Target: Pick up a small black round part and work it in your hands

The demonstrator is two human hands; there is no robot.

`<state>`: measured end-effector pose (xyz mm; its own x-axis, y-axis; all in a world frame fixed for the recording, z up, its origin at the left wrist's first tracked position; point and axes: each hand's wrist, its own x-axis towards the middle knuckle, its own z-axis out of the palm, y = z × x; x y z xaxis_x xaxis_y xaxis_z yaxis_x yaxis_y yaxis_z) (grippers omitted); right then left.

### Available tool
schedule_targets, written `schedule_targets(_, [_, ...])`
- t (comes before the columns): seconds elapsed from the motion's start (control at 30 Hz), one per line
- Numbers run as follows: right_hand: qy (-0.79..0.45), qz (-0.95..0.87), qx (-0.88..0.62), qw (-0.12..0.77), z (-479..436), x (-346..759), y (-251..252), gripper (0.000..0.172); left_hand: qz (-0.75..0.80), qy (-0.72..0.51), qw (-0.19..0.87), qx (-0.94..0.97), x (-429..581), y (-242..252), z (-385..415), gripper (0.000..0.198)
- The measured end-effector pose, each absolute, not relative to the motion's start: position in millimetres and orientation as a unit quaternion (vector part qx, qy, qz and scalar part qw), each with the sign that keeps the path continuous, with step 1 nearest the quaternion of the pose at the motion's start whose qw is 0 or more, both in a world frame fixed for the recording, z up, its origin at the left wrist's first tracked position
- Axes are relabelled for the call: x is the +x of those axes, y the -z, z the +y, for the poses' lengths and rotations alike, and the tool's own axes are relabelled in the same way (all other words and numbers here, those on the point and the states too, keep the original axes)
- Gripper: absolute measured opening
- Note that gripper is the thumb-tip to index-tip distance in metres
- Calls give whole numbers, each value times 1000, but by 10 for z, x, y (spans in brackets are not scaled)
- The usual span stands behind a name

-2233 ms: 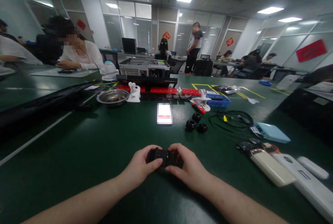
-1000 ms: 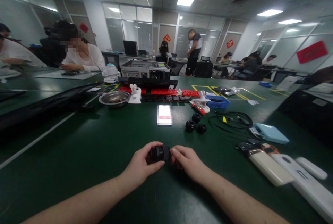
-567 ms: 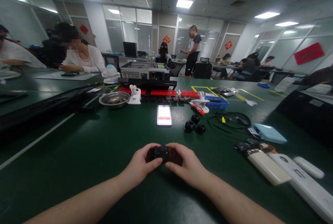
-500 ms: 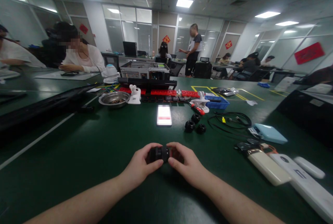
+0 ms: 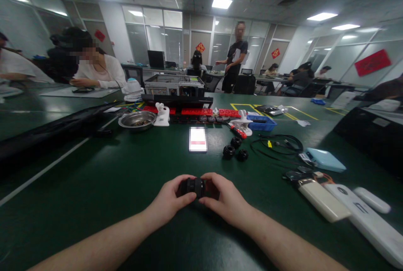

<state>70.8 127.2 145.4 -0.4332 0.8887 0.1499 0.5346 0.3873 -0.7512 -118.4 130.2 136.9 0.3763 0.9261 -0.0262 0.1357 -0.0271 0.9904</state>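
A small black round part (image 5: 194, 186) sits between both hands just above the green table (image 5: 103, 182). My left hand (image 5: 170, 200) grips its left side with thumb and curled fingers. My right hand (image 5: 227, 200) closes on its right side, fingers wrapped round that end. Three similar black round parts (image 5: 234, 149) lie on the table farther back, right of a lit phone (image 5: 198, 139).
A metal bowl (image 5: 137, 119), white clamps, red strips and a blue tray (image 5: 262, 122) line the back. Black cables (image 5: 280, 144), a light blue case (image 5: 321, 159) and white power banks (image 5: 343, 202) lie right. People sit at the left; one stands behind.
My right hand let go briefly about a second ago, then closed on the part again. The hands have stayed in place. The standing person behind has shifted slightly right.
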Motion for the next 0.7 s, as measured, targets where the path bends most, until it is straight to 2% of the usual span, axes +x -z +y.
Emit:
schedule_targets(0.1, [-330, -778, -455, 283, 1261, 703, -1463, 39, 437, -371, 534, 621, -1167, -1393, 1277, 35])
schedule_targets(0.23, [-361, -757, -463, 288, 1315, 708, -1440, 24, 461, -365, 512, 626, -1137, -1448, 1227, 38])
schedule_targets(0.33, [-390, -749, -461, 272, 1352, 714, -1414, 38, 466, -356, 490, 646, -1126, -1466, 1208, 40])
schedule_targets(0.4, [-412, -744, -453, 269, 1361, 714, -1398, 38, 467, -345, 483, 656, -1126, -1461, 1207, 42])
schedule_targets(0.6, [-432, -730, -440, 297, 1346, 701, -1393, 18, 454, -349, 542, 616, -1147, -1400, 1243, 43])
schedule_targets(0.7, [-398, -746, -439, 304, 1322, 698, -1415, 24, 426, -362, 559, 613, -1157, -1381, 1265, 35])
